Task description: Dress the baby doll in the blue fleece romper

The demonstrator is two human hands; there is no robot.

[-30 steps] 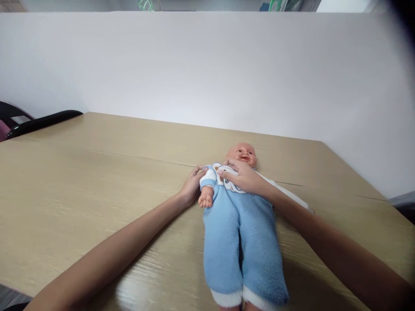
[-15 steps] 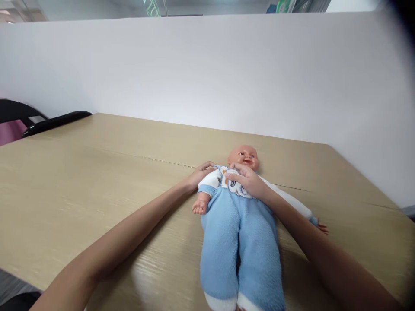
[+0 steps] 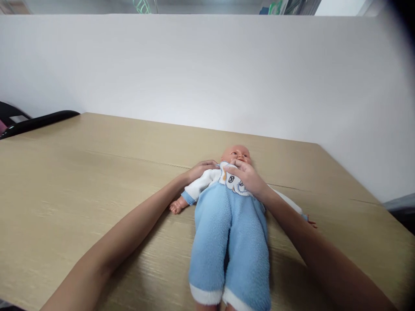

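A baby doll (image 3: 236, 151) lies on its back on the wooden table, its head toward the far wall. It wears a fuzzy blue and white romper (image 3: 212, 242) with an animal face on the bib. At the doll's shoulder on the left side, my left hand (image 3: 201, 169) is closed on the romper near the collar; its fingertips are partly hidden. My right hand (image 3: 248, 176) pinches the romper's front just under the doll's chin. The doll's arm (image 3: 177, 205) on the left side sticks out past the cuff, below my left wrist.
The light wooden table (image 3: 97, 172) reaches back to a white partition wall (image 3: 194, 73). A black chair (image 3: 42, 123) stands at the table's left edge. Over the partition, part of a room shows, with a green wire item (image 3: 142, 6).
The doll's arm on the left has swung outward from its body. My right hand sits closer to the doll's chin, covering part of its mouth. The whole view has shifted slightly.
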